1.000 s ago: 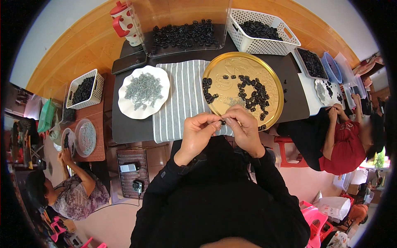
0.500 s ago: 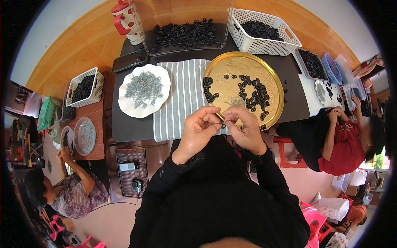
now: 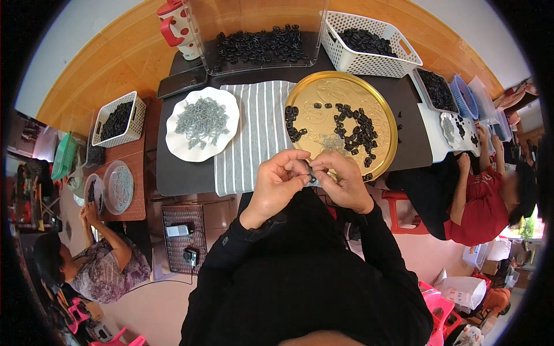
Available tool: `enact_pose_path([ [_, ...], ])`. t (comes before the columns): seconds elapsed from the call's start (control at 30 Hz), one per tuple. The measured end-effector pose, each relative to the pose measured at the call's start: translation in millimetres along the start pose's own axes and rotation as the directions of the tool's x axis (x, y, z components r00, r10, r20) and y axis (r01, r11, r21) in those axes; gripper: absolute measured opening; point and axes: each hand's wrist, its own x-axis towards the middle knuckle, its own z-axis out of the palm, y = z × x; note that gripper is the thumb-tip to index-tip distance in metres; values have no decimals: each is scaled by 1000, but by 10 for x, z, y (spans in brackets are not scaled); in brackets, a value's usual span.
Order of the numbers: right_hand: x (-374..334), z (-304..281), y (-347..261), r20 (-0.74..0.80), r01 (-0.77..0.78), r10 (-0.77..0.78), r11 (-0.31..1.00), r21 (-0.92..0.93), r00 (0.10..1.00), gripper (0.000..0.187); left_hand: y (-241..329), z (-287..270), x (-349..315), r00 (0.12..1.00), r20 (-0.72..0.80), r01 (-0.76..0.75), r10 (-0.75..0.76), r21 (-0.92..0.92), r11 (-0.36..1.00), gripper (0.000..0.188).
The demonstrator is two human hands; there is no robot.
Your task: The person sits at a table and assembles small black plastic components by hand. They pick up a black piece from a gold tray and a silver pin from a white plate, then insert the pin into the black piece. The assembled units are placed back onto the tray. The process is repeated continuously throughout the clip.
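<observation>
My left hand [image 3: 278,185] and my right hand [image 3: 344,183] meet at the table's front edge, both with fingers pinched. Between their fingertips is a small black part [image 3: 312,176], mostly covered, so its shape is hard to read. Just beyond lies a round gold tray [image 3: 311,92]. On it are many loose black ring-like pieces [image 3: 362,128] and a small heap of thin grey metal pieces [image 3: 331,142]. A scalloped white plate [image 3: 176,144] on the left carries a pile of similar grey metal pieces [image 3: 202,120].
A striped grey cloth [image 3: 252,127] lies under my left side. Behind stand a clear bin [image 3: 259,68] of black pieces, a white basket [image 3: 369,63], a phone-like dark slab [image 3: 182,83] and a spotted tumbler [image 3: 183,37]. Co-workers sit left [image 3: 104,265] and right [image 3: 479,199].
My fingers have shifted slightly around the small black part, and more of it shows now. The co-worker at right has moved one hand up toward the plate there.
</observation>
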Motion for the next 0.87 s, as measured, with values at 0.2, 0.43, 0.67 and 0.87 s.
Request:
enact_pose_path([
  [0.2, -7, -27, 5, 49, 13, -12, 1000, -20, 999, 21, 36, -2, -13, 1000, 19, 12, -13, 63, 998, 39],
  [0.43, 14, -33, -8, 88, 61, -56, 996, -59, 995, 21, 20, -5, -30, 999, 16, 38, -39, 57, 998, 39],
  [0.67, 14, -10, -17, 84, 77, -73, 996, -51, 994, 20, -4, 38, -55, 1000, -9, 6, -6, 59, 998, 36],
  [0.87, -18, 1, 4, 86, 53, -49, 997, -47, 995, 17, -35, 54, -81, 999, -26, -30, 33, 82, 996, 34],
])
